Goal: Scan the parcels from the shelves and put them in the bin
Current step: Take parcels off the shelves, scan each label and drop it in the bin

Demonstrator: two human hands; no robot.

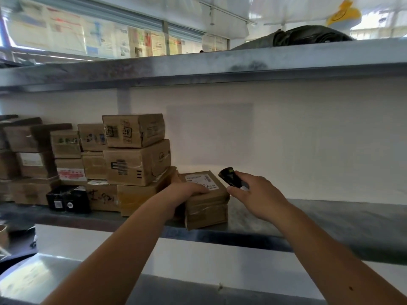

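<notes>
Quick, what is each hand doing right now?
Left hand: grips the top of a small cardboard parcel on the shelf.
Right hand: holds a black scanner above that parcel.

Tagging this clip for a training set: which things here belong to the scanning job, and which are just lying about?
Job:
- small parcel, gripped by the left hand
- scanner, held in the right hand
- stacked parcels waiting on the shelf

Lying about:
- dark bundle on the top shelf
- posters behind
</notes>
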